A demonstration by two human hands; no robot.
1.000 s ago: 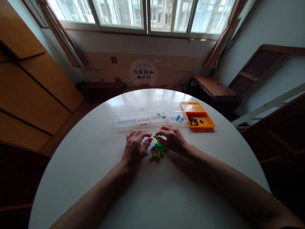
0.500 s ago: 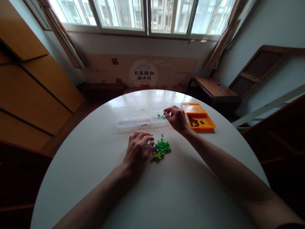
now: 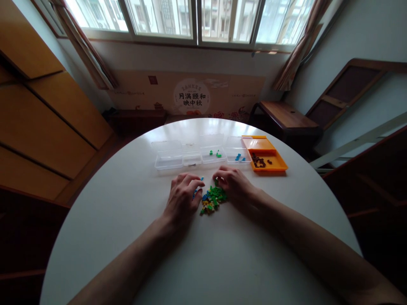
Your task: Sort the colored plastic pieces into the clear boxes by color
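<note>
A pile of small green, blue and yellow toy bricks (image 3: 216, 194) lies on the white round table (image 3: 203, 254). My left hand (image 3: 184, 192) rests at the pile's left side, thumb and fingers curved and apart, with a few blue bricks beside the fingertips. At the far right of the pile, my right hand (image 3: 233, 183) has its fingers bent around a small green brick (image 3: 216, 182); the palm side is hidden. Beyond the hands stands a row of clear plastic boxes with raised lids. One clear box (image 3: 206, 161) holds a few green bricks, another box (image 3: 230, 162) a few blue ones.
An orange box (image 3: 280, 163) with small dark brown pieces stands open at the right end of the row. Further clear boxes (image 3: 168, 166) stand at the left end. Past the table's edge are a wooden stool (image 3: 289, 114), wooden cabinets (image 3: 47, 127) and windows.
My right hand has moved back from over the clear boxes to the pile, uncovering the box with blue bricks. My left hand has stayed in nearly the same place.
</note>
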